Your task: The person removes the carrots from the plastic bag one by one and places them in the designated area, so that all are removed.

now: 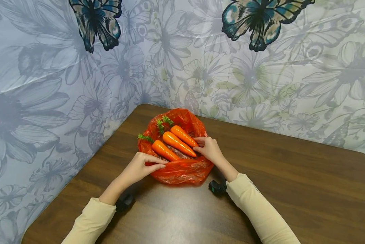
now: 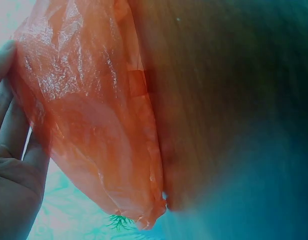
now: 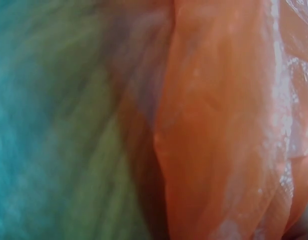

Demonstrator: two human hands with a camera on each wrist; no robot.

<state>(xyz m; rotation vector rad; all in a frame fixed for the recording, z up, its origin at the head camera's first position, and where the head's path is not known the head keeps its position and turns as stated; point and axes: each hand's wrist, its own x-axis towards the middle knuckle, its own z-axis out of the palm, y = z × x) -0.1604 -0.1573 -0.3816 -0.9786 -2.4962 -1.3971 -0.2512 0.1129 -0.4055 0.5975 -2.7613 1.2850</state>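
A thin red plastic bag [image 1: 182, 173] sits spread open on the table, its rim spread into a wide mouth. Three orange carrots [image 1: 178, 144] with green tops lie side by side inside it, slanting down to the right. My left hand [image 1: 141, 166] pinches the near-left rim between thumb and fingers. At the right rim, my right hand [image 1: 209, 149] pinches the plastic close to the carrot tips. The bag's side [image 2: 88, 115] fills much of the left wrist view, with the left hand [image 2: 16, 165] at its edge. In the right wrist view the bag [image 3: 219, 120] hides nearly all of the right hand.
The brown wooden table [image 1: 277, 169] extends to the right and toward me. Behind and to the left hangs a pale floral wall covering [image 1: 246, 84] with large butterflies. Black wrist devices [image 1: 217, 187] sit under both forearms, near the tabletop.
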